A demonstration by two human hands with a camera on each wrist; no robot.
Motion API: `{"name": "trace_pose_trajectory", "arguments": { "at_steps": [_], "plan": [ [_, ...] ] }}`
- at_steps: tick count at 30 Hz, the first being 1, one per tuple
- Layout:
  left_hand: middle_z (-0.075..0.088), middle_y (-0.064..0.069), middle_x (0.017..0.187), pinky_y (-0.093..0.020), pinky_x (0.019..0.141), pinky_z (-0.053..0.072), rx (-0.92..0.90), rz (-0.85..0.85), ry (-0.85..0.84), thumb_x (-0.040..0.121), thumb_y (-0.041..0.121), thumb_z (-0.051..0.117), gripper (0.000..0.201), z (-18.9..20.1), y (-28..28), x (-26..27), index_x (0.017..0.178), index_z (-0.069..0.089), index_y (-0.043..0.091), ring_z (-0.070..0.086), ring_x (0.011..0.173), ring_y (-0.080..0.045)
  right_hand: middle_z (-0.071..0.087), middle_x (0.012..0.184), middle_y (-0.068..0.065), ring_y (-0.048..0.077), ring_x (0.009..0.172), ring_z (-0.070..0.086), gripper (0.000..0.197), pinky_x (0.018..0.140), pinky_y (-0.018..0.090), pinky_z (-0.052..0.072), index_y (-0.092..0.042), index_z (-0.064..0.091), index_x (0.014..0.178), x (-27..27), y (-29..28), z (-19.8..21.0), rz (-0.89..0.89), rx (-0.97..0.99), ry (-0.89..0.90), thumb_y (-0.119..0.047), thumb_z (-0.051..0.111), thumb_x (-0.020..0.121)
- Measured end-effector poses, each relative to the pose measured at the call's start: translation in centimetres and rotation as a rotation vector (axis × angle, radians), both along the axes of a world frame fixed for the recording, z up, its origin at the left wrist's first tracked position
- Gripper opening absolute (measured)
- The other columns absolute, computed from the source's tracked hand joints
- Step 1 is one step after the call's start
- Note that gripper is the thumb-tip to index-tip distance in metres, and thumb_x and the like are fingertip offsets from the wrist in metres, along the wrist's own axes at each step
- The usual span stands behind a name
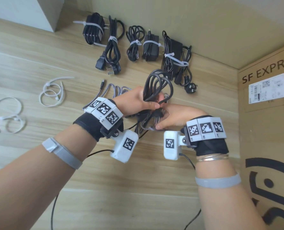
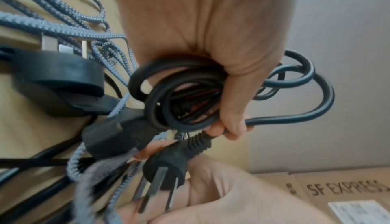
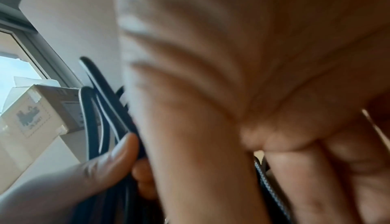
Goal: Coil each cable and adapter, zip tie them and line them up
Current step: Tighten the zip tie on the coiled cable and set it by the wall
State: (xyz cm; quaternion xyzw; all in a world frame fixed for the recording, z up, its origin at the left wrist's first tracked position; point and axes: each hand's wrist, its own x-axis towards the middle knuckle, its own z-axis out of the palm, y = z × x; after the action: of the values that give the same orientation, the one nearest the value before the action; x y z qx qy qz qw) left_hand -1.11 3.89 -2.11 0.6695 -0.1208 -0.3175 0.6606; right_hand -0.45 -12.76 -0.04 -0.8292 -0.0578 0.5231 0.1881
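While curled round the black cable coil, left hand fingers; right hand unclear.

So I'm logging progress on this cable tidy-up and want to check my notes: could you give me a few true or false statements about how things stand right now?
1. Five black bundles lie zip-tied in a row along the far edge of the wooden table. True.
2. The left hand grips a coiled black power cable. True.
3. That coiled cable already has a white zip tie round it. False: none shows on it.
4. The loose white zip ties lie to the right of the hands. False: they lie to the left.
5. The grey braided cable lies uncoiled on the table. True.
6. The brown cardboard box stands at the left. False: it stands at the right.
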Motion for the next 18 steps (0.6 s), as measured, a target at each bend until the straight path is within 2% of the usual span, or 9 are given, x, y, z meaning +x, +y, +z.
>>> {"name": "trace_pose_trajectory", "arguments": {
  "at_steps": [2, 5, 7, 8, 10, 12, 14, 16, 18],
  "plan": [
    [0.056, 0.005, 0.074, -0.011, 0.066, 0.046, -0.057, 0.062, 0.033, 0.086, -0.002, 0.056, 0.019, 0.0, 0.2, 0.2, 0.08, 0.054, 0.016, 0.054, 0.065, -0.001, 0.07, 0.1, 0.002, 0.019, 0.091, 0.067, 0.072, 0.091, 0.041, 0.05, -0.023, 0.04, 0.133, 0.1, -0.1, -0.1, -0.031, 0.007, -0.07, -0.034, 0.076, 0.071],
    [0.057, 0.0, 0.08, -0.012, 0.068, 0.047, -0.106, 0.092, 0.054, 0.088, 0.0, 0.054, 0.01, 0.1, 0.2, 0.3, 0.086, 0.055, 0.01, 0.058, 0.071, -0.001, 0.069, 0.099, 0.005, 0.02, 0.086, 0.065, 0.048, 0.086, 0.034, 0.05, -0.017, 0.047, 0.127, 0.6, -0.2, 0.5, -0.068, 0.005, -0.165, -0.03, 0.066, 0.085],
    [0.063, -0.001, 0.09, -0.015, 0.076, 0.047, -0.132, 0.123, 0.059, 0.089, 0.005, 0.054, 0.019, -0.2, 0.2, 0.4, 0.08, 0.06, 0.021, 0.062, 0.088, -0.006, 0.067, 0.105, -0.001, 0.017, 0.093, 0.061, 0.044, 0.079, 0.024, 0.045, -0.019, 0.049, 0.126, 0.7, -0.1, 1.5, -0.016, -0.006, -0.197, -0.034, 0.063, 0.087],
    [0.065, -0.003, 0.095, -0.018, 0.079, 0.048, -0.144, 0.147, 0.071, 0.09, 0.006, 0.054, 0.022, -0.3, 0.2, 0.4, 0.078, 0.06, 0.024, 0.062, 0.094, -0.011, 0.065, 0.098, -0.008, 0.014, 0.093, 0.059, 0.045, 0.072, 0.018, 0.041, -0.019, 0.049, 0.128, 0.7, 0.2, 2.1, 0.01, -0.015, -0.204, -0.036, 0.061, 0.088],
    [0.066, -0.009, 0.097, -0.026, 0.082, 0.051, -0.137, 0.191, 0.064, 0.092, 0.01, 0.052, 0.015, -0.3, 0.3, 0.5, 0.081, 0.06, 0.017, 0.063, 0.094, -0.02, 0.059, 0.076, -0.016, 0.009, 0.082, 0.059, 0.041, 0.062, 0.011, 0.039, -0.016, 0.055, 0.123, 0.7, 0.9, 2.8, 0.045, -0.031, -0.169, -0.039, 0.058, 0.089],
    [0.067, -0.012, 0.092, -0.031, 0.085, 0.051, -0.04, 0.243, 0.017, 0.094, 0.016, 0.05, 0.017, -0.3, 0.5, 0.7, 0.081, 0.06, 0.012, 0.064, 0.09, -0.025, 0.062, 0.073, -0.015, 0.009, 0.076, 0.059, 0.031, 0.074, 0.019, 0.046, -0.019, 0.064, 0.099, 0.8, 1.5, 2.9, 0.047, -0.021, -0.109, -0.047, 0.056, 0.088],
    [0.068, -0.009, 0.079, -0.036, 0.083, 0.05, 0.063, 0.286, -0.03, 0.096, 0.023, 0.048, 0.029, -0.3, 0.7, 0.9, 0.07, 0.06, 0.015, 0.065, 0.083, -0.031, 0.067, 0.08, -0.016, 0.006, 0.075, 0.059, 0.028, 0.084, 0.029, 0.048, -0.026, 0.063, 0.081, 0.8, 1.9, 2.9, 0.026, 0.011, -0.094, -0.053, 0.055, 0.085],
    [0.065, -0.005, 0.069, -0.036, 0.07, 0.05, 0.116, 0.3, -0.025, 0.096, 0.028, 0.045, 0.037, -0.3, 1.2, 1.0, 0.063, 0.057, 0.017, 0.06, 0.069, -0.036, 0.068, 0.084, -0.016, 0.005, 0.073, 0.058, 0.024, 0.083, 0.027, 0.045, -0.032, 0.062, 0.081, 1.0, 2.1, 3.0, -0.017, 0.054, -0.125, -0.055, 0.055, 0.083],
    [0.062, -0.002, 0.062, -0.026, 0.06, 0.045, 0.174, 0.297, -0.005, 0.097, 0.031, 0.043, 0.041, -0.5, 2.0, 1.0, 0.06, 0.054, 0.016, 0.053, 0.056, -0.023, 0.067, 0.085, -0.015, 0.005, 0.071, 0.057, 0.021, 0.077, 0.026, 0.045, -0.033, 0.063, 0.088, 1.3, 2.4, 3.0, -0.072, 0.098, -0.19, -0.052, 0.053, 0.087]
  ]
}}
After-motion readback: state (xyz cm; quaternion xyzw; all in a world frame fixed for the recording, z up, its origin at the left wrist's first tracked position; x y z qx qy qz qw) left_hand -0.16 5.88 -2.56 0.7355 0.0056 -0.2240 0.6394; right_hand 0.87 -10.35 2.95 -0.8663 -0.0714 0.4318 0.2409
